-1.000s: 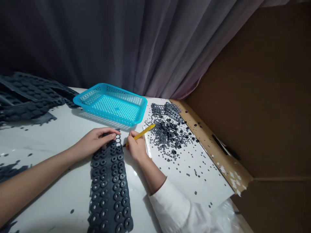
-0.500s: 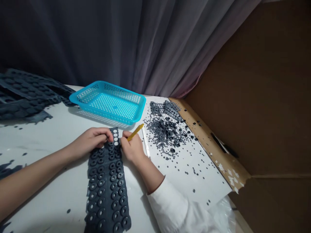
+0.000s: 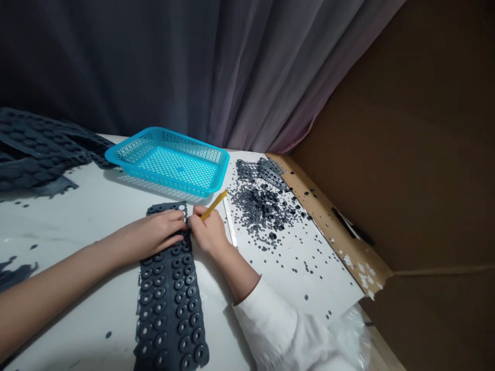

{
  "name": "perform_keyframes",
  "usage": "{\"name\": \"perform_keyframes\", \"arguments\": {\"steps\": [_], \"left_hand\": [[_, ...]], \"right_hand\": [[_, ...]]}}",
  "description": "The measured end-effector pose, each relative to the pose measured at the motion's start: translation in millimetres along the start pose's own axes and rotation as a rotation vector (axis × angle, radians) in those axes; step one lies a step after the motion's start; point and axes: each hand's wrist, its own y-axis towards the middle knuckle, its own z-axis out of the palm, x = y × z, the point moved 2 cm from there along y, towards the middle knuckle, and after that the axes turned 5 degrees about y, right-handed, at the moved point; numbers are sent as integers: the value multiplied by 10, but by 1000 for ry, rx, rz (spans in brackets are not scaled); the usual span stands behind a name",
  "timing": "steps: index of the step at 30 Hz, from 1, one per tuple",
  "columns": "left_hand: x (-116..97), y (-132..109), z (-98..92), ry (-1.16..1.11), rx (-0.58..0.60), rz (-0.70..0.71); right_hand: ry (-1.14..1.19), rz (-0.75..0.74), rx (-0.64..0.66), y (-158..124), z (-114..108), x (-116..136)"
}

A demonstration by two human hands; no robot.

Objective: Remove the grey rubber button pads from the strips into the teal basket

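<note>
left hand (image 3: 160, 234): lies flat and loosely open on the far end of the rubber sheet (image 3: 170, 299), pressing it down on the surface (image 3: 77, 216); it grips nothing.
right hand (image 3: 209, 234): closed around a yellow stick (image 3: 214, 205), held like a pen, the point down at the right edge of the sheet just beside the left fingers.
rubber sheet: a long dark strip full of rings, lying from the near edge of the surface toward the middle, between the two hands at its far end. some holes at the far tip look already empty.
step in hand: it seems the stick pushes small rings out of the sheet. to do it well, i think the left hand should hold the sheet close beside the working point so that it does not lift, and the stick should press straight on one ring, not slanted, so the sheet does not tear.
basket (image 3: 214, 183): turquoise, with holes, at the far middle of the surface; nothing is seen inside it.
white paper (image 3: 328, 293): on the right side of the surface; it carries a heap of loose rings (image 3: 263, 206) and many scattered small pieces.
far left corner: a pile of more sheets (image 3: 34, 154).
right side: a cardboard wall (image 3: 406, 154).
</note>
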Motion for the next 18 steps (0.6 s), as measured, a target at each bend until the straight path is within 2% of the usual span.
{"name": "perform_keyframes", "arguments": {"steps": [6, 9, 11, 14, 15, 16, 18], "left_hand": [[10, 0, 160, -1, -28, 9], [-30, -2, 94, -95, -97, -43], [-61, -9, -46, -143, -213, -155], [-58, -47, -282, -249, -470, -442], [-40, -60, -323, -344, -514, -535], [-18, -69, -334, -475, -516, -616], [22, -68, -287, -757, -429, -716]], "right_hand": [[-18, -1, -13, -6, 3, 10], [-45, -11, -17, -20, -10, 33], [-52, -20, -21, -26, -19, 46], [-28, -6, -27, -23, -17, 26], [-10, 1, -29, -18, -10, 5], [13, 5, -30, -12, -1, -21], [72, 0, -42, 7, 14, -78]]}}
